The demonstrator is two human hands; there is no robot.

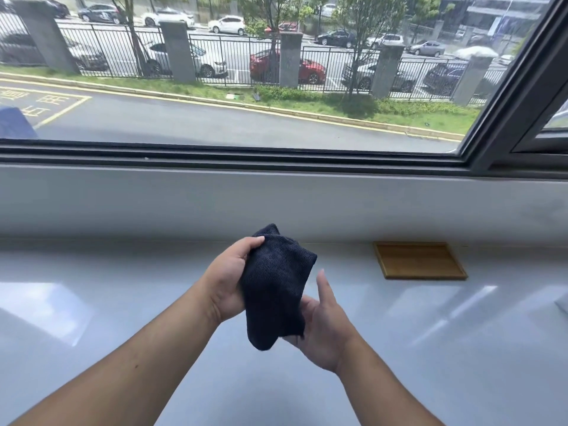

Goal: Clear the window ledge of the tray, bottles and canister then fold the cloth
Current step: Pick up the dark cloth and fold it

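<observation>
A dark navy cloth (pixel 275 284) hangs bunched between both hands, above the white window ledge (pixel 123 302). My left hand (pixel 227 281) grips the cloth's upper left side, thumb on top. My right hand (pixel 322 327) holds the cloth's lower edge from underneath, with the thumb raised. A flat wooden tray (pixel 419 259) lies bare on the ledge, to the right of my hands and against the wall under the window. No bottles or canister are in view.
The glossy white ledge runs the whole width of the view, backed by a low white wall (pixel 276 198) and the dark window frame (pixel 246 155). A corner of a pale object (pixel 562 305) shows at the right edge.
</observation>
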